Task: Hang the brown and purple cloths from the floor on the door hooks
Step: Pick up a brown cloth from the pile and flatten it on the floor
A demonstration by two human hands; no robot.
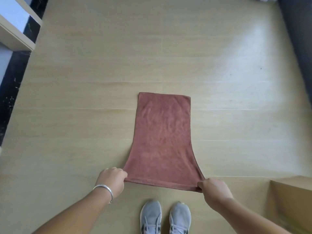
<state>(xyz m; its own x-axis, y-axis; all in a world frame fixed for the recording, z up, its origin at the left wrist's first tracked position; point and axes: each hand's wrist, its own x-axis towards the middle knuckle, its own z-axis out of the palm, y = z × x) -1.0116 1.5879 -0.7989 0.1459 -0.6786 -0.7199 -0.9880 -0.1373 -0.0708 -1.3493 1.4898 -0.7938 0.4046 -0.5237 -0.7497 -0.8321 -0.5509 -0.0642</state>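
**Both hands on brown cloth, lifting it off the floor**

Left hand (113, 179) pinches the near-left corner of the brown cloth (163, 137), fingers curled round the hem; a silver bangle (105, 191) sits on that wrist. Right hand (215, 190) does the same w/ the near-right corner, thumb & fingers closed on the fabric. Near hem is pulled taut between the two, just ahead of the grey sneakers (166, 217). Rest of the cloth spreads away from the person over the tiled floor (84, 98); can't tell if the far edge rests on the tiles or hangs just above them.

Step in hand, as I read it: pickup of the 1st cloth, brown one. Purple cloth not in view, nor door or hooks, so the hanging part isn't started.

Next move prob. calls for raising the cloth clear, turning to find the door, then bunching or shifting grip so one spot of the hem can go over a hook. A cardboard box (292, 200) sits at the floor's near-right corner, white furniture (15, 27) at far left.
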